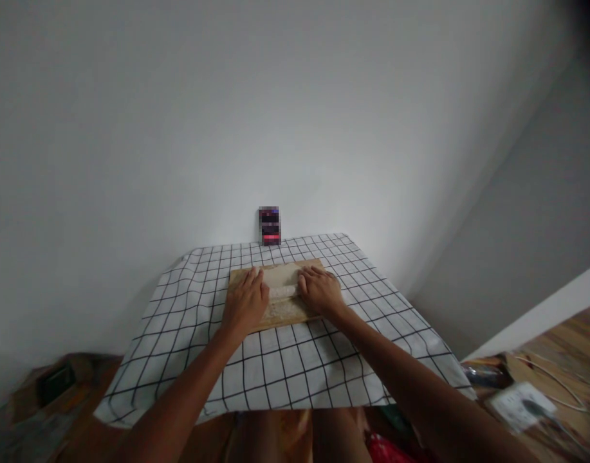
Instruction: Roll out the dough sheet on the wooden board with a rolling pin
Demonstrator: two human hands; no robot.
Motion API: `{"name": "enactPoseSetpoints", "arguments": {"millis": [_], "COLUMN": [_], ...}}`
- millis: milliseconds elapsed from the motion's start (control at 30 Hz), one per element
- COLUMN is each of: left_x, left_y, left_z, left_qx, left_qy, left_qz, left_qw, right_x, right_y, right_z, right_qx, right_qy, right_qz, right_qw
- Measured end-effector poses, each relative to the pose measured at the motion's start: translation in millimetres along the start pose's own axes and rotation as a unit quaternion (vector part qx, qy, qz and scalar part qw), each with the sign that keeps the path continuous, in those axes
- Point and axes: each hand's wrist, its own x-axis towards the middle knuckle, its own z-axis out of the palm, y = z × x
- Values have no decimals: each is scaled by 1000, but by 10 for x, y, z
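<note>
A wooden board (285,315) lies on the cloth-covered table, dusted with white on its near part. On it is a thin pale sheet (281,275) that looks like dough, with a whitish roll (284,292) along its near side. Whether the roll is rolled-up dough or a floured rolling pin I cannot tell. My left hand (249,297) lies palm down over the roll's left end, fingers stretched forward. Over the right end rests my right hand (320,289), palm down, its fingers slightly bent and laid forward. The roll's ends are hidden under both hands.
A white tablecloth (275,373) with black grid lines covers the table. A blurred-out phone-like device (270,226) leans against the wall behind. On the floor at the right are a white power strip (521,406) and cables; a cardboard box (51,389) stands at the left.
</note>
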Motion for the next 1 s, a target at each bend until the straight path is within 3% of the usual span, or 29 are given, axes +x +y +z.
{"name": "enactPoseSetpoints", "arguments": {"millis": [200, 367, 533, 733, 1000], "left_x": [-33, 35, -31, 70, -261], "left_y": [-10, 15, 26, 21, 96], "left_z": [14, -5, -19, -35, -123], "left_qx": [-9, -8, 9, 9, -7], "left_qy": [23, 0, 12, -23, -1], "left_qz": [27, -7, 23, 2, 12], "left_qw": [999, 1000, 1000, 1000, 1000], "right_x": [-43, 42, -44, 71, -258], "right_y": [26, 24, 24, -17, -6], "right_z": [45, 55, 40, 13, 1], "right_qx": [11, 1, 11, -5, 39], "right_qy": [24, 14, 25, -2, 13], "right_qz": [-30, -5, -35, -3, -36], "right_qw": [999, 1000, 999, 1000, 998]}}
